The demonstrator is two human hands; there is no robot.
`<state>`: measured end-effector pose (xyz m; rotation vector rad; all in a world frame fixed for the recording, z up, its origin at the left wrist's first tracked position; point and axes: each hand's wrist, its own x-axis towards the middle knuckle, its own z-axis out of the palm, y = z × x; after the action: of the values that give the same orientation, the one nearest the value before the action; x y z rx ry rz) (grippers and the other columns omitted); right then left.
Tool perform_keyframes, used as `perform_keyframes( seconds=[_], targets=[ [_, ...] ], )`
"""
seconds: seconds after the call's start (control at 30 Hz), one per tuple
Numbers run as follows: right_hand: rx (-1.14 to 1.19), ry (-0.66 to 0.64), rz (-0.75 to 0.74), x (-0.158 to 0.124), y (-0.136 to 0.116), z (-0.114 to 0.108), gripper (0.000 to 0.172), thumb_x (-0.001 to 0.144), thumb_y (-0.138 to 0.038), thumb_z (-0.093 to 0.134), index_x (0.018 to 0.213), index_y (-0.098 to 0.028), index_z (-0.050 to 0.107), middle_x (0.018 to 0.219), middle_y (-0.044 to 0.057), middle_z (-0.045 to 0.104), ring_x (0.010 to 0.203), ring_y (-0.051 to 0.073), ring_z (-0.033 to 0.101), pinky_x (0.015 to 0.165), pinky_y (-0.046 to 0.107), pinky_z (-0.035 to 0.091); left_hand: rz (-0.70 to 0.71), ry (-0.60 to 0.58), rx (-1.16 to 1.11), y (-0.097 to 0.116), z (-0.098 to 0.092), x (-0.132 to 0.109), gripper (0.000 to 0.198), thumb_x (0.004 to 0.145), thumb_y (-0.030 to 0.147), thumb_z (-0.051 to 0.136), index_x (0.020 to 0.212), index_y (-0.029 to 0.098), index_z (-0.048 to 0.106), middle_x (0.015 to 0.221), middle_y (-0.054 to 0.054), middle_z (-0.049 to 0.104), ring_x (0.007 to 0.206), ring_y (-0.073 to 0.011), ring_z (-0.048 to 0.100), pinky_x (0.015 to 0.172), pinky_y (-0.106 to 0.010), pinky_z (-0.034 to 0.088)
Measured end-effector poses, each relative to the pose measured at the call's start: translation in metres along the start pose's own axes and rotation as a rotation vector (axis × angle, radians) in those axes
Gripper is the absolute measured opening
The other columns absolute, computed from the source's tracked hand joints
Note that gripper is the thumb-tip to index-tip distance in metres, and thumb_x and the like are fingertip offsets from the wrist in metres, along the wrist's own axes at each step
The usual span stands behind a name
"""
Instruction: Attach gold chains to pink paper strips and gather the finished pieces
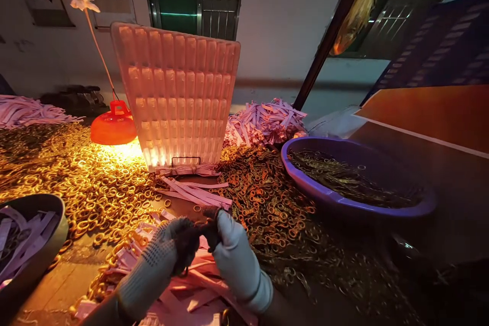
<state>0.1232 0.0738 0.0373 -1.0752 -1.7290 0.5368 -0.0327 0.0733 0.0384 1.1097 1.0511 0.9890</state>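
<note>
1. Your gloved left hand point(162, 249) and gloved right hand point(237, 254) meet at lower centre of the frame.
2. Fingers on both are curled inward, tips darkened; you may have a small item pinched between them, but this cannot be told.
3. Pink strips point(198, 299) lie heaped beneath your hands, at bottom centre.
4. Gold rings point(110, 183) cover the left of the frame; ring-ended metal pieces point(263, 193) spread right of centre.
5. Left of centre, a lit red lamp point(113, 127) hangs beside a leaning ribbed panel point(183, 91).
6. To the right, a purple basin point(292, 165) contains metal pieces.
</note>
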Motion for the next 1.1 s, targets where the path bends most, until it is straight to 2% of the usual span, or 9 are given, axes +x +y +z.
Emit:
perform_keyframes(
  seconds=[0.07,0.17,0.27,0.33,0.5,0.63,0.7,0.9,1.1],
  targets=[
    [-0.414,-0.062,-0.145,-0.008,0.0,-0.006,0.027,0.086,-0.01,0.045,0.106,-0.015,0.062,0.094,0.013,0.067,0.085,0.023,0.062,0.078,0.035,0.052,0.089,0.021,0.279,-0.005,0.001,-0.002,0.028,0.084,0.04,0.062,0.069,0.016,0.06,0.055,0.0,0.053,0.047,-0.0086,0.041,0.043,-0.02,0.03],
    [-0.794,-0.342,-0.174,-0.009,-0.013,-0.019,0.027,0.081,-0.006,0.048,0.101,-0.016,0.063,0.097,0.013,0.067,0.083,0.026,0.063,0.071,0.036,0.051,0.195,-0.086,0.495,-0.01,-0.001,0.0,0.02,0.085,0.028,0.055,0.071,0.015,0.063,0.064,-0.003,0.061,0.055,-0.0103,0.047,0.049,-0.02,0.037],
    [-0.828,-0.588,-0.071,-0.005,-0.029,-0.032,0.015,0.079,-0.017,0.056,0.092,-0.017,0.062,0.087,0.01,0.068,0.072,0.025,0.063,0.061,0.032,0.044,0.113,-0.15,0.439,-0.011,-0.001,0.006,0.023,0.086,0.032,0.051,0.071,0.017,0.059,0.056,0.001,0.053,0.046,-0.0093,0.041,0.042,-0.02,0.031],
    [-0.765,-0.629,0.011,-0.005,-0.031,-0.037,0.016,0.077,-0.022,0.059,0.092,-0.017,0.063,0.084,0.009,0.069,0.069,0.024,0.063,0.059,0.03,0.041,0.021,-0.156,0.389,-0.006,0.003,0.009,0.029,0.086,0.042,0.05,0.07,0.018,0.056,0.048,0.004,0.045,0.039,-0.0089,0.036,0.038,-0.021,0.027],
    [-0.191,-0.334,0.232,-0.01,0.0,-0.043,0.016,0.091,-0.029,0.055,0.095,-0.016,0.064,0.077,0.006,0.068,0.071,0.017,0.061,0.066,0.025,0.045,-0.096,-0.212,0.408,0.017,0.01,0.035,0.032,0.087,0.048,0.042,0.075,0.02,0.052,0.051,0.004,0.044,0.039,-0.0094,0.036,0.039,-0.022,0.029],
    [0.185,0.113,0.206,-0.004,0.037,-0.054,0.028,0.095,-0.037,0.051,0.106,-0.018,0.068,0.092,0.009,0.07,0.086,0.022,0.063,0.08,0.033,0.052,0.049,-0.322,0.854,0.018,0.003,0.101,0.019,0.084,0.029,0.053,0.072,0.016,0.06,0.061,-0.001,0.052,0.052,-0.013,0.046,0.053,-0.028,0.038],
    [0.225,0.21,0.23,-0.005,0.051,-0.058,0.034,0.094,-0.04,0.051,0.112,-0.018,0.069,0.101,0.01,0.07,0.093,0.024,0.063,0.086,0.037,0.053,0.071,-0.296,0.962,0.005,0.003,0.135,0.012,0.081,0.022,0.063,0.071,0.015,0.061,0.066,-0.003,0.055,0.062,-0.0155,0.051,0.063,-0.031,0.043],
    [0.094,0.067,0.238,-0.023,0.069,-0.055,0.039,0.087,-0.029,0.05,0.121,-0.018,0.068,0.107,0.012,0.072,0.099,0.027,0.065,0.091,0.04,0.055,0.049,-0.21,1.045,-0.031,0.015,0.177,0.021,0.085,0.028,0.071,0.077,0.014,0.059,0.084,-0.001,0.059,0.079,-0.0159,0.057,0.077,-0.034,0.05],
    [-0.068,-0.084,0.078,-0.009,0.049,-0.054,0.041,0.081,-0.012,0.046,0.116,-0.017,0.066,0.104,0.011,0.071,0.094,0.023,0.064,0.086,0.034,0.052,-0.006,-0.159,0.734,0.014,-0.007,0.129,0.022,0.086,0.037,0.058,0.075,0.017,0.054,0.063,0.001,0.051,0.053,-0.0107,0.044,0.049,-0.024,0.034]
  ],
)
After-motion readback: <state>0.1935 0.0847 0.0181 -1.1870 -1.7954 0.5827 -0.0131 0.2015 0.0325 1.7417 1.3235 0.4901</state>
